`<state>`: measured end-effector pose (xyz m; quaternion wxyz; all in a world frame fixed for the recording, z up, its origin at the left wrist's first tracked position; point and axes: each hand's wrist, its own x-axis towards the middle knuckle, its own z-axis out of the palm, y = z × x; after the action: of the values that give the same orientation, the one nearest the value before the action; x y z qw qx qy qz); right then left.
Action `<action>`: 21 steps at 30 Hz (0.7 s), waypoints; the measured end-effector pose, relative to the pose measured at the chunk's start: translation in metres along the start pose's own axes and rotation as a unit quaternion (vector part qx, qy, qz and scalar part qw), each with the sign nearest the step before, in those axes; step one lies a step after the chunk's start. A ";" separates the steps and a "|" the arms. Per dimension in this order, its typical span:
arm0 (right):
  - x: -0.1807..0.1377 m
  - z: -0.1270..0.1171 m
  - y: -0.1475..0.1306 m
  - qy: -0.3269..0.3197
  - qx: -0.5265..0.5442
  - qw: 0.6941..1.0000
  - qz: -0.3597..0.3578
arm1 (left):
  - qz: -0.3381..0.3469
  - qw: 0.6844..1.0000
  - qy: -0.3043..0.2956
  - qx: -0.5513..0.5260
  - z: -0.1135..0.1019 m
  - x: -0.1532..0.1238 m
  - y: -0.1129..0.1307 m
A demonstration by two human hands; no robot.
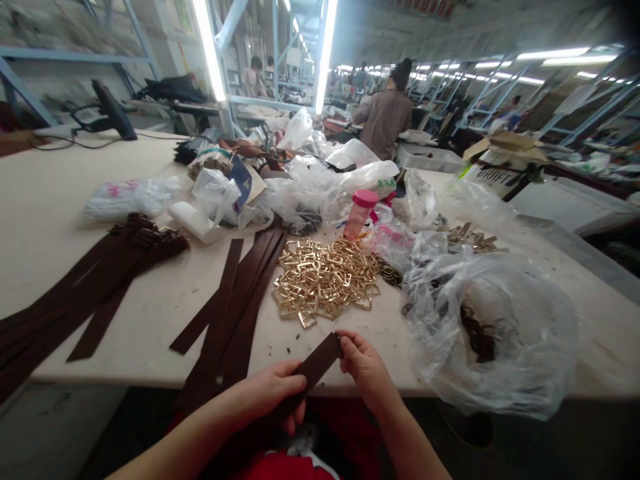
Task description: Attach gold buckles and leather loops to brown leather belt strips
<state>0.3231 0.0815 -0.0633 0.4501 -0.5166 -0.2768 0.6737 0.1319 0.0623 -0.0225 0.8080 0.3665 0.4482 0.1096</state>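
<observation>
A dark brown leather strap (320,360) runs slantwise between my two hands at the table's front edge. My left hand (280,390) is closed round it lower down, thumb on top. At its upper end my right hand (357,357) pinches the corner between thumb and fingers; whether anything small is also held there is hidden. Just beyond lies a heap of gold metal buckles (325,277). Left of that heap, several loose brown straps (245,287) overlap and hang toward the edge. Further left sits another stack of brown straps (110,273), bundled at its far end.
A clear plastic bag (540,327) with dark pieces inside bulges over the front edge at right. Behind the buckles stands a pink-lidded jar (359,213) among crumpled plastic bags (305,187). A cardboard box (505,160) is at back right; a person (387,113) stands beyond the table.
</observation>
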 end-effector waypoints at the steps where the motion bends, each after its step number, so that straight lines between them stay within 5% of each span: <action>1: 0.001 -0.001 0.001 -0.004 0.003 1.000 0.010 | -0.004 1.000 -0.005 -0.002 0.000 -0.001 0.001; 12: -0.008 0.005 -0.001 0.005 -0.129 0.990 -0.055 | -0.039 0.999 -0.034 0.010 -0.003 -0.001 -0.004; 21: -0.012 0.021 0.012 -0.026 -0.086 0.996 -0.021 | 0.062 0.992 0.011 0.109 0.006 0.007 -0.001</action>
<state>0.3005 0.0674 -0.0618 0.4108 -0.5297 -0.3559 0.6511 0.1411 0.0622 -0.0257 0.7501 0.4780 0.4424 0.1143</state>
